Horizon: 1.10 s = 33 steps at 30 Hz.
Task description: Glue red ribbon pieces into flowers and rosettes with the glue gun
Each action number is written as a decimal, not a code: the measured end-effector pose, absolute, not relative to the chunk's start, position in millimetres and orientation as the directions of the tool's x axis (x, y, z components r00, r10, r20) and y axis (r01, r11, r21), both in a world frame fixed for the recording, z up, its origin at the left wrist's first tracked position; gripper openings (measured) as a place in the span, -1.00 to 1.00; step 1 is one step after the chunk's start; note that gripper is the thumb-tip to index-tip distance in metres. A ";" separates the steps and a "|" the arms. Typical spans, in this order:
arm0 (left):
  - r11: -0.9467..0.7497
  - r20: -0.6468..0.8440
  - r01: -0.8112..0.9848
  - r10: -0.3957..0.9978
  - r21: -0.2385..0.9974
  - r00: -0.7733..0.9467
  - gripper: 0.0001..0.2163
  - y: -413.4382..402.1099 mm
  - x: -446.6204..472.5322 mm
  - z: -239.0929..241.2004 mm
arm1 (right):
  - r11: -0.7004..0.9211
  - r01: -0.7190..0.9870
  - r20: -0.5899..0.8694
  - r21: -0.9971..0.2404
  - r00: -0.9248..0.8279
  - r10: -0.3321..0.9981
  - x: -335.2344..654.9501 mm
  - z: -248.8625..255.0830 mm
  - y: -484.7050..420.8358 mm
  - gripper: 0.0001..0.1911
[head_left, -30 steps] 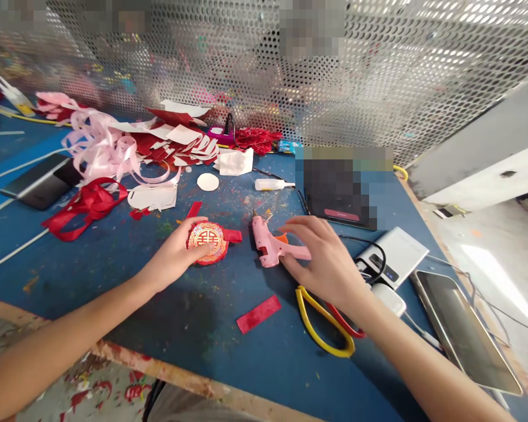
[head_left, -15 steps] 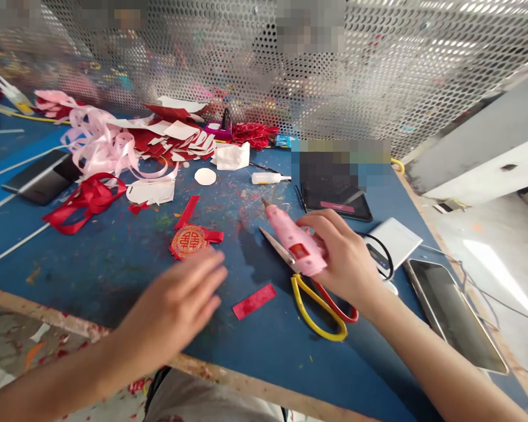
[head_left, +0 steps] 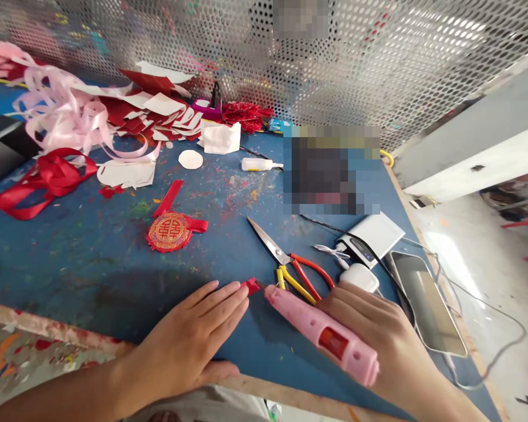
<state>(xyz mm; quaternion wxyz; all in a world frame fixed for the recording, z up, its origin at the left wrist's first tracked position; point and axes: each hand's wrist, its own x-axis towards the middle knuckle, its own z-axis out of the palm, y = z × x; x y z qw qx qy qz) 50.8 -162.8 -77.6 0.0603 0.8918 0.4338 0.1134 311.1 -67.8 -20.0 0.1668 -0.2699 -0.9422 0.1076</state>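
Observation:
My left hand point(head_left: 202, 334) lies flat on the blue table with its fingers stretched out, covering most of a short piece of red ribbon point(head_left: 250, 285). Only the ribbon's right end shows past the fingertips. In my right hand point(head_left: 369, 322) is a pink hot glue gun point(head_left: 317, 325), its nozzle pointing left, at the exposed ribbon end. Whether the nozzle touches the ribbon I cannot tell. Scissors point(head_left: 279, 252) with red and yellow handles lie just behind the glue gun, which partly hides them. A round red-and-gold ornament point(head_left: 171, 231) with red ribbon tails rests farther back on the left.
Red ribbon point(head_left: 48, 179), pink ribbon point(head_left: 74, 117) and paper scraps point(head_left: 167, 108) pile up at the back left. A small white bottle point(head_left: 257, 164) lies mid-table. On the right are a white power bank point(head_left: 374, 237), cables and a phone point(head_left: 426, 302). Perforated metal point(head_left: 237, 53) borders the back.
My left hand has moved right and come down onto the loose red ribbon piece. My right hand has brought the glue gun nearer, its nozzle now at the ribbon's end.

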 end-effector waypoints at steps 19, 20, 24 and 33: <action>-0.620 0.135 0.760 0.784 0.195 0.606 -0.41 -162.7 51.7 -76.8 | 0.827 0.533 0.104 -0.178 -0.826 0.554 294.4 -9.2 -66.9 -0.71; -0.619 0.136 0.761 0.785 0.195 0.604 -0.41 -162.8 51.7 -77.0 | 0.828 0.532 0.102 -0.180 -0.827 0.553 294.4 -8.9 -66.9 -0.72; -0.618 0.141 0.760 0.786 0.200 0.602 -0.40 -162.5 51.8 -77.1 | 0.829 0.528 0.104 -0.185 -0.828 0.551 294.5 -8.1 -68.1 -0.72; -0.613 0.139 0.760 0.790 0.214 0.598 -0.41 -162.6 52.3 -76.4 | 0.826 0.530 0.097 -0.193 -0.827 0.554 297.4 -5.5 -72.6 -0.73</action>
